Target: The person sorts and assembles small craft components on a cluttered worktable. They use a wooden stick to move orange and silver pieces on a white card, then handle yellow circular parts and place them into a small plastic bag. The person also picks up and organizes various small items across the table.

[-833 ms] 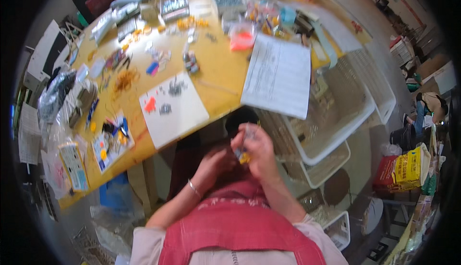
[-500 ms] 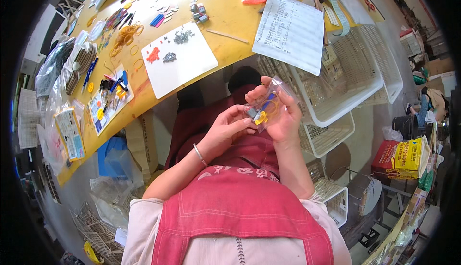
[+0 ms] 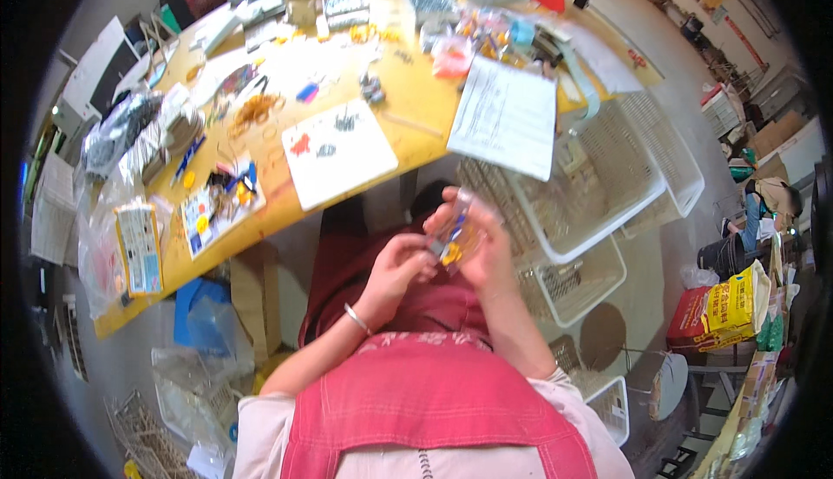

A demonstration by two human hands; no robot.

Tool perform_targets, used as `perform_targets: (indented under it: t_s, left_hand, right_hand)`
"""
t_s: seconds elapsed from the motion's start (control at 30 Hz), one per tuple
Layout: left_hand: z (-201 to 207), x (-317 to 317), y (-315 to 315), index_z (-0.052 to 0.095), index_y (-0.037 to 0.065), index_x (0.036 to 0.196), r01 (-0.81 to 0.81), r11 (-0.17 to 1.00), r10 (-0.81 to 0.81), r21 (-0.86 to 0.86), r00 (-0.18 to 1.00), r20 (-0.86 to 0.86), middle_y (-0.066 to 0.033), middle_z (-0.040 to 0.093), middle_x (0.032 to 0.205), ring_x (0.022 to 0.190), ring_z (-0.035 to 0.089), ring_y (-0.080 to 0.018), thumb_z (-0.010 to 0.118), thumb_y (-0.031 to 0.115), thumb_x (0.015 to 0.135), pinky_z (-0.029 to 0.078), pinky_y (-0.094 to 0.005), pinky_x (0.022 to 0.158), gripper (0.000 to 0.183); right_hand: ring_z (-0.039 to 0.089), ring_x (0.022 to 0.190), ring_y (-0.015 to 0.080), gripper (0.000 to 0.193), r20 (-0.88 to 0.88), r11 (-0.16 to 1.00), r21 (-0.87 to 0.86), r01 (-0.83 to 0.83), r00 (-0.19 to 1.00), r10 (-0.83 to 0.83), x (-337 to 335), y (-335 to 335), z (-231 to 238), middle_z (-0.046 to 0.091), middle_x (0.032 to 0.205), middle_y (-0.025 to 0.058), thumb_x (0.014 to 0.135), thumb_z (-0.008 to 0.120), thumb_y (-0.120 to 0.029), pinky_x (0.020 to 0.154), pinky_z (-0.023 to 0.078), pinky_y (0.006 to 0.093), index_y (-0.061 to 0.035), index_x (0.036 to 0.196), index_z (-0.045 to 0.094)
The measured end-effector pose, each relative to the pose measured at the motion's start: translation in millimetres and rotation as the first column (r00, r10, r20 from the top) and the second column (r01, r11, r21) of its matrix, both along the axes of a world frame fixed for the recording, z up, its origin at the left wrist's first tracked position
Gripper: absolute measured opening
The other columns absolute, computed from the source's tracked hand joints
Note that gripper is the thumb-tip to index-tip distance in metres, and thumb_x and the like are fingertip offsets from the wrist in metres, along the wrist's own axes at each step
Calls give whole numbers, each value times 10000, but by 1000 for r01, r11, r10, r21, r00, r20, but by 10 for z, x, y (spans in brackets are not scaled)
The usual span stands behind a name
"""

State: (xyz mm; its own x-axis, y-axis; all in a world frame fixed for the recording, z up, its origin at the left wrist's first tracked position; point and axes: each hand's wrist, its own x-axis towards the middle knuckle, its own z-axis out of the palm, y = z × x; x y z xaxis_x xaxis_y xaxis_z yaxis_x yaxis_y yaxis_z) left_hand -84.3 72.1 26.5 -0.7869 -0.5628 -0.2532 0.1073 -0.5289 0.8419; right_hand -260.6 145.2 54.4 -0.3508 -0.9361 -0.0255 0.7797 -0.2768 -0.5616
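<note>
cluttered yellow table (image 3: 416, 145) fills the upper view, strewn with small parts, bags and paper sheets (image 3: 508, 119), a white board (image 3: 338, 151) lying at its near edge. below that edge, over the lap, both hands meet: the right hand (image 3: 486, 249) grips a small clear packet (image 3: 453, 234) with yellow and blue bits, while the left hand (image 3: 399, 269) pinches its lower end. white wire baskets (image 3: 607, 193) stand beside the table's right end.

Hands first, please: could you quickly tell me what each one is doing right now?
Left hand: closed, pinching the small clear plastic bag of yellow and blue pieces.
Right hand: closed, holding the same bag.
</note>
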Motion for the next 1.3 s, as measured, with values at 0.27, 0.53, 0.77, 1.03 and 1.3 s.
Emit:
perform_targets:
  t_s: [0.27, 0.53, 0.77, 1.03, 1.3]
  left_hand:
    - [491, -274, -316, 527, 21, 1340, -125, 759, 129, -639, 991, -40, -55, 648, 1094, 945, 639, -122, 617, -33, 1006, 542, -279, 862, 350]
    - [1151, -1330, -1169, 577, 26, 1372, 251, -43, 21, -967, 968, 250, -189, 619, 1278, 1175, 615, -386, 733, 140, 901, 503, -452, 1007, 509]
    - [1004, -2437, -1963, 602, 65, 1390, 417, -101, 81, -903, 908, 410, -186, 613, 1193, 1145, 617, -391, 705, 234, 969, 510, -459, 980, 465]
    - [869, -2736, -2219, 621, 101, 1394, 482, -151, 41, -863, 875, 482, -174, 590, 1165, 1084, 640, -368, 734, 313, 951, 530, -444, 923, 503]
    - [849, -2696, -2224, 616, 112, 1406, 461, -153, 16, -874, 886, 464, -171, 575, 1118, 995, 650, -366, 728, 298, 966, 536, -442, 872, 490]
  right_hand:
    - [751, 1013, 305, 411, 193, 967, 251, -48, 981, -1, -66, -87, -661, 763, 1064, 148, 1002, 619, -256, 929, 598, 471, -38, 1350, 604]
    - [727, 1037, 299, 388, 253, 956, 275, -103, 967, 31, -216, -115, -1180, 744, 1088, 147, 995, 621, -211, 888, 581, 454, -51, 1349, 605]
    - [704, 1052, 327, 426, 349, 975, 112, -190, 927, 141, -475, -74, -1526, 726, 1119, 217, 1017, 618, -218, 866, 581, 449, -47, 1406, 595]
    - [700, 1020, 339, 526, 367, 977, 92, -193, 918, 147, -602, -127, -1531, 726, 1114, 221, 1015, 624, -353, 877, 567, 449, -53, 1443, 570]
    - [702, 1005, 321, 529, 398, 977, 105, -187, 908, 131, -581, -132, -1510, 728, 1123, 226, 1023, 615, -357, 881, 567, 438, -48, 1452, 579]
